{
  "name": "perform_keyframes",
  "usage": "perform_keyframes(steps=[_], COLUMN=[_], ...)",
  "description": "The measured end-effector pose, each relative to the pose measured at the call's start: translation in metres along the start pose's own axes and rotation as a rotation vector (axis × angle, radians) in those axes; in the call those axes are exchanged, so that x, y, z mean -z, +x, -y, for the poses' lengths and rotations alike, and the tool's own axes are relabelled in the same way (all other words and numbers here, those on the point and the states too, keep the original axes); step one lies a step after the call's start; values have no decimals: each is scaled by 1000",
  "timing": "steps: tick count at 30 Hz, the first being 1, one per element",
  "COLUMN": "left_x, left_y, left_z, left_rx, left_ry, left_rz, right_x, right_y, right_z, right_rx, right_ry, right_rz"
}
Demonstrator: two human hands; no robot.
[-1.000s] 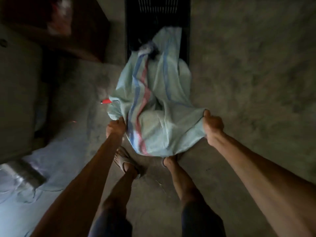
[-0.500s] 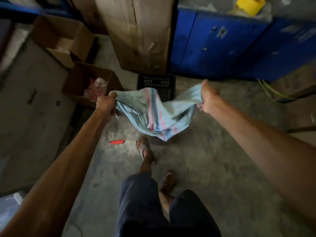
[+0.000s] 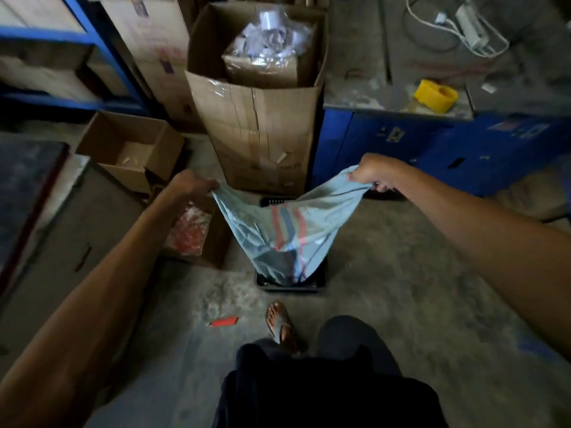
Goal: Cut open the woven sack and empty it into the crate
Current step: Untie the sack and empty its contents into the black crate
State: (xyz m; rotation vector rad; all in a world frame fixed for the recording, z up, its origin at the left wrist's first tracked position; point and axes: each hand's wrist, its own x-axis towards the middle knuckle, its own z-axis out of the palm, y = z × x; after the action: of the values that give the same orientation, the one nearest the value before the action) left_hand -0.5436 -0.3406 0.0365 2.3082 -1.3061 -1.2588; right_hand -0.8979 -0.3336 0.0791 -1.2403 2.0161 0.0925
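Note:
A pale blue woven sack [image 3: 278, 236] with red and blue stripes hangs limp above a black plastic crate [image 3: 290, 287] on the floor. Its lower end droops into the crate and hides most of the inside. My left hand [image 3: 193, 183] grips the sack's left corner. My right hand [image 3: 372, 173] grips the right corner, held a little higher. The sack sags between both hands. A red cutter [image 3: 224, 321] lies on the floor left of my foot.
A tall open cardboard box [image 3: 262, 131] stands right behind the crate. Smaller open boxes [image 3: 129, 149] sit to the left, one holding red-and-white packets [image 3: 190, 233]. A blue cabinet [image 3: 432, 143] with a yellow tape roll [image 3: 435, 95] stands at the right. My sandalled foot [image 3: 281, 322] is near the crate.
I have lifted the sack from lying over the crate to hanging in the air from both hands. The view has tilted up, and the sack now hangs longer, down into the crate.

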Motion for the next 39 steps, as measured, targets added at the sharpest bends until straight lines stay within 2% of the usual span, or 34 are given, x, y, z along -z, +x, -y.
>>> perform_keyframes(steps=[4, 9, 11, 13, 16, 18, 20, 21, 22, 24, 25, 26, 27, 29, 31, 33, 34, 35, 38, 39], left_x=[6, 35, 54, 67, 70, 76, 100, 112, 122, 124, 117, 107, 96, 73, 48, 26, 19, 12, 2, 0], left_y=[-8, -37, -49, -57, -68, -79, -89, -95, -99, -110, -114, -113, -112, -103, -85, -75, -72, -70, -65, -63], left_z=[-6, -55, -86, -117, -145, -152, -164, -175, -188, -221, -234, -242, -248, -255, -258, -262, -264, -266, -269, -268], left_rx=[-50, -217, -282, -333, -440, -519, -601, -651, -696, -845, -961, -1088, -1107, -1025, -960, -924, -919, -895, -752, -713], left_ry=[-12, -319, -387, -373, -239, -251, -352, -373, -311, 5, 118, 152, 66, -279, -527, -660, -724, -769, -848, -873], left_rz=[21, -130, -192, -207, -194, -208, -222, -216, -204, -170, -144, -106, -8, 234, 445, 501, 486, 442, 331, 307], right_x=[29, 100, 125, 139, 150, 166, 189, 200, 210, 227, 232, 235, 238, 243, 246, 247, 245, 242, 219, 205], right_y=[-9, -29, -38, -41, -46, -59, -77, -85, -88, -87, -87, -88, -88, -93, -100, -99, -97, -93, -77, -74], right_z=[11, 30, 37, 41, 45, 47, 53, 60, 69, 91, 100, 108, 115, 124, 131, 135, 134, 131, 102, 89], right_rx=[107, 333, 394, 434, 485, 622, 794, 848, 876, 805, 761, 753, 780, 890, 961, 964, 939, 915, 842, 815], right_ry=[-108, -52, 2, -17, -170, -132, 50, 78, 27, -257, -389, -484, -532, -497, -400, -263, -208, -171, 45, 148], right_rz=[-83, -440, -509, -526, -558, -769, -1027, -1043, -960, -672, -581, -551, -563, -617, -545, -412, -396, -460, -923, -961])
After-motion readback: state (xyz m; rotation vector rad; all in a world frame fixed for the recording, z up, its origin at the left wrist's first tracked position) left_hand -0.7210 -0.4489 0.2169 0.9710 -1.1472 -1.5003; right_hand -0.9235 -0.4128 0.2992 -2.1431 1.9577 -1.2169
